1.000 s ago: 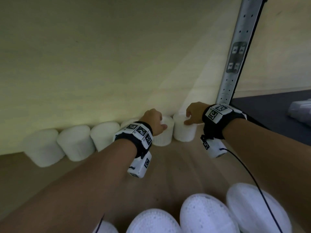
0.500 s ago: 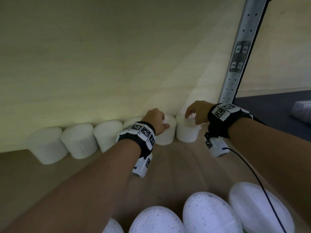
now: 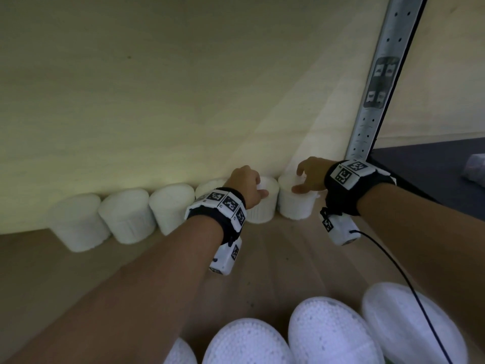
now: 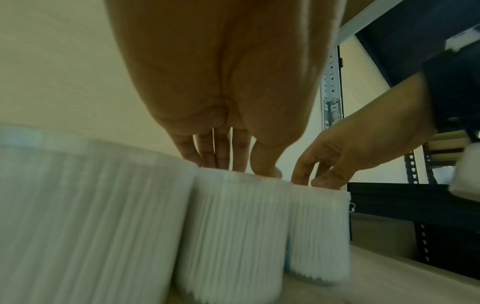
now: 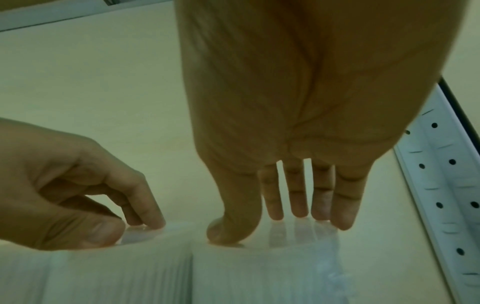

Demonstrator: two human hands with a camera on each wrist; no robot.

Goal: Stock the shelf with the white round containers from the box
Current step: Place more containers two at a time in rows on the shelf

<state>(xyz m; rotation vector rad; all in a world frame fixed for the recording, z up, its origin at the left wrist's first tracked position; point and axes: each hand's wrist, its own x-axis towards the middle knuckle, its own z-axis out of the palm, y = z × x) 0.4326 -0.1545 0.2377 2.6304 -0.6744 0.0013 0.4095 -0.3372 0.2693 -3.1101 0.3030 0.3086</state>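
Two hands at the last two ribbed white tubs on a pale wooden shelf.

The left hand (image 3: 248,189) curls its fingertips (image 4: 221,158) onto the flat top of the second-last container (image 3: 263,203); the right hand (image 3: 311,177), fingers (image 5: 298,197) loose and spread, rests its thumb on the end container (image 3: 296,203), beside the perforated metal upright (image 3: 378,82). Four more cylindrical tubs (image 3: 126,216) line the back panel; dimpled white lids (image 3: 328,334) sit blurred in the foreground.

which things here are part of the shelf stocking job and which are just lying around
Job:
back-row containers
left hand
right hand
shelf
front containers

Lying about:
metal upright
pale object on the dark floor, too blurred to name
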